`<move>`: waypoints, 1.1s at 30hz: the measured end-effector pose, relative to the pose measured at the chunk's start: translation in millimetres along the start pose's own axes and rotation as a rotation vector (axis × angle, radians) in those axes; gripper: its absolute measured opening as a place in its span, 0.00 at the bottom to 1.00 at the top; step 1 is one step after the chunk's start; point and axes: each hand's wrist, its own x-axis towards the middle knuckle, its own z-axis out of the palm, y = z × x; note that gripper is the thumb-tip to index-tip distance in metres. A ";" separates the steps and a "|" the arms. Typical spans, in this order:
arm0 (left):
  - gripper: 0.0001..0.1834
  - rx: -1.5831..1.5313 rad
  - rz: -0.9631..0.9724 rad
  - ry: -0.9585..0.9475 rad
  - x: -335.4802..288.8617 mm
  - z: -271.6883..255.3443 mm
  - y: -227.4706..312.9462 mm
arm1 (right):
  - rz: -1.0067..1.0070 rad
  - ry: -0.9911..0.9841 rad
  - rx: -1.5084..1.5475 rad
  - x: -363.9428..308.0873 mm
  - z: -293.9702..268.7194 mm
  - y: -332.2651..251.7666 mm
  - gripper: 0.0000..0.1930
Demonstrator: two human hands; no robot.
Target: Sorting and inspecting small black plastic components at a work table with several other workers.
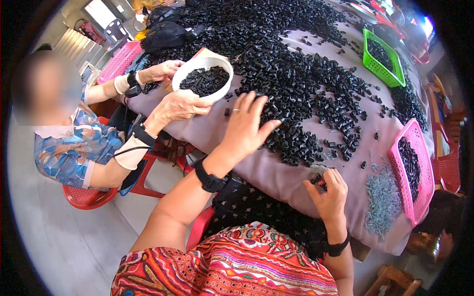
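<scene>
My left hand (245,126) reaches over the near edge of a wide heap of small black plastic pieces (301,93). Its fingers are spread, the tips close to or touching the pieces, and nothing shows in its grasp. Lower on the right, by the table's front edge, my right hand (330,192) is closed, with thumb and fingers pinched round a small black piece (321,182). Some greyish bits show at those fingertips, too small to make out. Left of my left hand, a co-worker's two hands hold a white bowl (178,79) filled with black pieces.
A pink basket (427,190) of black pieces stands at the right, beside a pile of clear bluish bits (382,202). Farther back is a green basket (368,59). Another pink basket (118,60) lies beyond the co-worker, who sits on a red stool (91,196).
</scene>
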 end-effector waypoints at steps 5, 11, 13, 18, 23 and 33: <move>0.34 0.007 -0.033 0.064 -4.0 -7.0 6.9 | -0.020 0.025 0.015 -0.4 0.0 2.2 0.17; 0.38 0.086 -0.129 -0.084 -5.0 9.3 1.2 | -0.025 0.022 0.017 0.3 -0.3 0.6 0.16; 0.38 0.050 -0.136 -0.098 3.0 16.3 10.8 | -0.018 0.026 0.018 -0.9 -0.1 1.6 0.16; 0.38 -0.070 0.021 -0.157 13.2 36.5 38.4 | -0.014 0.034 0.031 -1.1 -1.2 -2.3 0.16; 0.35 -0.184 -0.020 -0.087 14.3 30.9 41.0 | -0.032 0.042 0.054 -3.7 -1.3 0.5 0.15; 0.34 -0.085 -0.041 0.061 -23.6 -10.3 18.9 | -0.054 0.045 0.036 -4.3 -1.8 3.7 0.16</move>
